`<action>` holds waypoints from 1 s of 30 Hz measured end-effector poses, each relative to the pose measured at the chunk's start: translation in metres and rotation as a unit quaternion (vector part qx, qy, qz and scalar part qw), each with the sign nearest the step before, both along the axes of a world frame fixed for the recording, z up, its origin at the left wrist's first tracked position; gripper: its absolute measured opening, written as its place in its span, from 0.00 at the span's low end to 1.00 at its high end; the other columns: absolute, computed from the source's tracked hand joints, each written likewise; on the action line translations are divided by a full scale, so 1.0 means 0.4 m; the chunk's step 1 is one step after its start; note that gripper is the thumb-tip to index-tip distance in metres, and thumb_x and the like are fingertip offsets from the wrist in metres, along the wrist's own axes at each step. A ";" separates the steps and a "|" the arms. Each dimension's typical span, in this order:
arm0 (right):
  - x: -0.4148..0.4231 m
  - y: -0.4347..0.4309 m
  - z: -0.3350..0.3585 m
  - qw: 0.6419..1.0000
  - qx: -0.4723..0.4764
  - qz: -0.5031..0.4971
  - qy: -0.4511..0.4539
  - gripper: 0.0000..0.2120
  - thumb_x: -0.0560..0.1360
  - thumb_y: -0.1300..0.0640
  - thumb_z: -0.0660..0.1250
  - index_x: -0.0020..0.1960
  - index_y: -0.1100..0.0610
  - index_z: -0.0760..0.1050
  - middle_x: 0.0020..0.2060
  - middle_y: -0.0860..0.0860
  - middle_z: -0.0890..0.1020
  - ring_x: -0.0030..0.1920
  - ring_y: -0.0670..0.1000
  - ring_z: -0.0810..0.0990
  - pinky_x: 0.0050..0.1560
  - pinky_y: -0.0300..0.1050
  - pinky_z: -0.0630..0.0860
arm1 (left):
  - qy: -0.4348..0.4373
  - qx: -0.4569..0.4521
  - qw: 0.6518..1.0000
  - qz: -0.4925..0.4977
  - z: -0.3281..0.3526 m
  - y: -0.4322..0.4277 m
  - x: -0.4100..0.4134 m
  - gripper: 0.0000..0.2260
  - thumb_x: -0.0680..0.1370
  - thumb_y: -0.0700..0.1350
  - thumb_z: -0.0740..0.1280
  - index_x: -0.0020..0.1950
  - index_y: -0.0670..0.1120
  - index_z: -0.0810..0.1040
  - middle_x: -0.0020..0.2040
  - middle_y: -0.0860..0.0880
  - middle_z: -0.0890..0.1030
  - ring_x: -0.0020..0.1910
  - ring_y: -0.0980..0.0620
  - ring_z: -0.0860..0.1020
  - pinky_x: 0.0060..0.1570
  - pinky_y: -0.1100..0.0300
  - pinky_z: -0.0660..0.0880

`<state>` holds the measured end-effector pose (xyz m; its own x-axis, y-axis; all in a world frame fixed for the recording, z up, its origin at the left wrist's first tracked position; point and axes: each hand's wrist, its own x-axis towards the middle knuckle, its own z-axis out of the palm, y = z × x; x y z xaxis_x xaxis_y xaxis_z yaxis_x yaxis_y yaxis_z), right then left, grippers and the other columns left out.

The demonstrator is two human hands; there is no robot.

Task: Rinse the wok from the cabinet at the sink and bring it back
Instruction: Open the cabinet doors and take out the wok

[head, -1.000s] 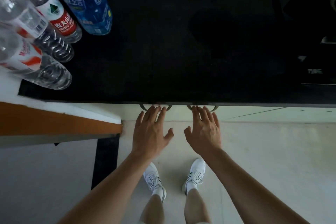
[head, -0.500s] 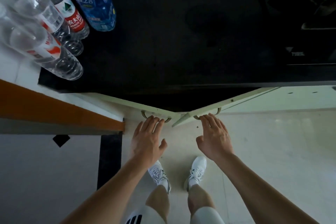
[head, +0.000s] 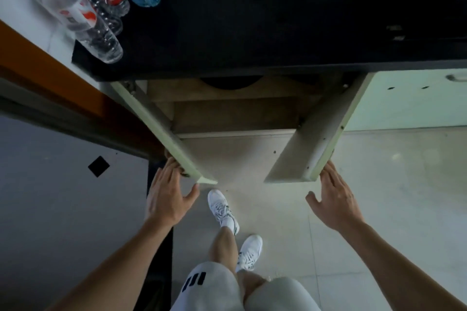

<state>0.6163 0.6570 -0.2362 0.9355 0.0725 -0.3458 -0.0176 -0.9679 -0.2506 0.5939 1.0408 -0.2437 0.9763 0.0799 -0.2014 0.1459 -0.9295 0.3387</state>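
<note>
**Doors are wide, now go low for the wok**

The flat pale green left door [head: 161, 131] of the cabinet and the right door [head: 310, 139] that matches it both stand wide open.

The left hand [head: 169, 197] lies on the outside of the left door, with its thumb under the door's corner. The tips of its fingers [head: 168, 171] hide behind the door. I cannot tell if they hook the handle or just press on it. The right hand [head: 336, 199] is flat and loose. It holds nothing, and its straight fingers [head: 328, 171] just touch the end of the right door.

Deep inside, at the back of the brown wooden shelf [head: 235, 113], a dark round wok [head: 228, 83] seems to peek out. Most of it hides under the edge of the shiny black table [head: 252, 20].

To do this well, I think the person should let go of both doors gently so they do not swing back. Then they should bend down low, because the table blocks the view. They should reach in with both hands and lift the wok up, not drag it. They should also mind the clear plastic water bottles [head: 83, 12] on the left of the table.
</note>
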 end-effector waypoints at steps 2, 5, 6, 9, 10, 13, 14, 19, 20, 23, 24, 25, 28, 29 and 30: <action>-0.039 -0.008 0.006 1.000 0.010 -0.024 0.005 0.38 0.73 0.52 0.71 0.77 0.64 0.60 0.79 0.60 0.62 0.79 0.59 0.60 0.75 0.58 0.67 | -0.007 -0.024 0.998 0.064 0.003 0.006 -0.046 0.30 0.73 0.62 0.61 0.62 0.39 0.75 0.68 0.40 0.75 0.69 0.40 0.72 0.64 0.42 0.72; -0.068 -0.002 0.009 0.995 0.035 -0.091 -0.007 0.38 0.79 0.47 0.65 0.79 0.65 0.54 0.79 0.62 0.60 0.80 0.60 0.59 0.76 0.59 0.65 | 0.003 -0.043 0.985 0.164 0.028 -0.008 -0.064 0.27 0.77 0.60 0.63 0.64 0.39 0.74 0.67 0.41 0.75 0.64 0.39 0.73 0.59 0.42 0.74; -0.067 -0.001 0.011 0.992 0.042 -0.116 -0.009 0.38 0.80 0.44 0.62 0.80 0.65 0.52 0.79 0.63 0.60 0.80 0.61 0.59 0.76 0.59 0.64 | 0.005 -0.051 0.979 0.197 0.034 -0.014 -0.062 0.26 0.78 0.58 0.63 0.65 0.39 0.73 0.67 0.40 0.75 0.63 0.38 0.73 0.58 0.42 0.74; -0.046 -0.009 0.020 0.990 0.032 -0.134 -0.019 0.42 0.78 0.36 0.54 0.81 0.62 0.48 0.80 0.62 0.59 0.80 0.61 0.58 0.76 0.58 0.63 | -0.009 -0.071 0.966 0.250 0.056 -0.024 -0.049 0.29 0.77 0.50 0.66 0.74 0.41 0.62 0.70 0.38 0.70 0.65 0.35 0.72 0.60 0.39 0.73; -0.036 -0.011 0.024 0.993 0.016 -0.112 -0.034 0.43 0.77 0.36 0.54 0.81 0.61 0.47 0.80 0.62 0.58 0.80 0.62 0.59 0.75 0.59 0.64 | -0.013 -0.049 0.972 0.230 0.060 -0.022 -0.043 0.33 0.76 0.47 0.68 0.77 0.42 0.56 0.74 0.37 0.66 0.70 0.36 0.68 0.65 0.40 0.70; -0.007 -0.004 0.034 0.996 -0.037 -0.020 -0.082 0.41 0.78 0.41 0.64 0.81 0.55 0.50 0.80 0.62 0.57 0.78 0.64 0.61 0.73 0.62 0.66 | -0.033 0.086 0.995 0.049 0.069 -0.014 -0.019 0.39 0.74 0.39 0.68 0.80 0.41 0.50 0.79 0.36 0.54 0.78 0.39 0.56 0.74 0.44 0.56; 0.003 0.003 0.036 0.995 -0.053 0.010 -0.085 0.41 0.77 0.43 0.66 0.82 0.54 0.51 0.80 0.62 0.55 0.79 0.64 0.59 0.74 0.63 0.64 | -0.033 0.125 0.992 -0.010 0.068 -0.013 -0.006 0.39 0.73 0.36 0.68 0.79 0.40 0.52 0.79 0.36 0.54 0.79 0.39 0.55 0.75 0.44 0.55; 0.051 0.037 0.026 0.980 -0.135 0.118 -0.084 0.34 0.74 0.46 0.69 0.73 0.63 0.68 0.77 0.61 0.64 0.80 0.62 0.58 0.77 0.65 0.60 | 0.054 0.175 0.974 -0.135 0.034 -0.041 0.041 0.43 0.71 0.30 0.67 0.80 0.42 0.47 0.80 0.38 0.49 0.79 0.39 0.52 0.76 0.49 0.54; 0.060 0.047 0.028 0.976 -0.151 0.138 -0.080 0.32 0.74 0.44 0.68 0.70 0.65 0.72 0.75 0.61 0.69 0.79 0.61 0.61 0.77 0.63 0.60 | 0.082 0.187 0.969 -0.136 0.031 -0.053 0.053 0.43 0.73 0.33 0.67 0.80 0.43 0.43 0.81 0.38 0.45 0.79 0.38 0.49 0.77 0.48 0.53; 0.084 0.097 0.037 0.953 -0.220 0.208 -0.027 0.30 0.76 0.41 0.61 0.64 0.65 0.78 0.67 0.60 0.79 0.74 0.60 0.70 0.78 0.58 0.56 | 0.152 0.172 0.970 -0.081 0.031 -0.091 0.084 0.42 0.77 0.47 0.66 0.80 0.45 0.38 0.81 0.40 0.42 0.79 0.37 0.46 0.76 0.44 0.56; 0.092 0.118 0.035 0.948 -0.235 0.214 -0.011 0.30 0.76 0.42 0.60 0.66 0.65 0.76 0.67 0.60 0.79 0.72 0.61 0.71 0.78 0.57 0.56 | 0.164 0.154 0.972 -0.064 0.024 -0.101 0.088 0.42 0.77 0.51 0.65 0.80 0.46 0.38 0.81 0.40 0.43 0.79 0.37 0.46 0.76 0.43 0.55; 0.102 0.139 0.031 0.948 -0.240 0.207 0.002 0.30 0.76 0.43 0.60 0.69 0.64 0.73 0.69 0.60 0.77 0.72 0.61 0.70 0.78 0.56 0.56 | 0.167 0.142 0.974 -0.054 0.014 -0.107 0.089 0.42 0.77 0.53 0.65 0.80 0.46 0.38 0.81 0.41 0.43 0.80 0.39 0.45 0.76 0.42 0.53; 0.125 0.181 0.016 0.962 -0.227 0.152 0.028 0.36 0.78 0.39 0.58 0.77 0.61 0.60 0.75 0.60 0.68 0.76 0.60 0.64 0.76 0.56 0.60 | 0.137 0.134 0.981 -0.042 -0.012 -0.107 0.082 0.42 0.77 0.58 0.63 0.80 0.46 0.40 0.81 0.43 0.47 0.80 0.43 0.46 0.76 0.40 0.46; 0.130 0.189 0.010 0.963 -0.228 0.138 0.032 0.38 0.78 0.37 0.57 0.79 0.60 0.57 0.77 0.60 0.65 0.77 0.60 0.62 0.75 0.58 0.61 | 0.128 0.133 0.982 -0.033 -0.018 -0.099 0.077 0.41 0.77 0.59 0.62 0.80 0.47 0.41 0.81 0.43 0.47 0.80 0.44 0.46 0.76 0.40 0.45; 0.131 0.194 0.006 0.963 -0.235 0.127 0.037 0.40 0.78 0.35 0.55 0.80 0.59 0.54 0.78 0.60 0.62 0.78 0.60 0.59 0.75 0.60 0.60 | 0.128 0.137 0.982 -0.025 -0.022 -0.089 0.067 0.39 0.77 0.59 0.60 0.80 0.49 0.42 0.81 0.44 0.48 0.80 0.44 0.47 0.76 0.41 0.44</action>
<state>0.6688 0.7344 -0.2339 0.8799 0.1148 -0.4611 0.2330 -0.9499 0.2082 0.6206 1.0052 -0.2525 0.9002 0.1184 -0.4191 0.1454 -0.9888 0.0328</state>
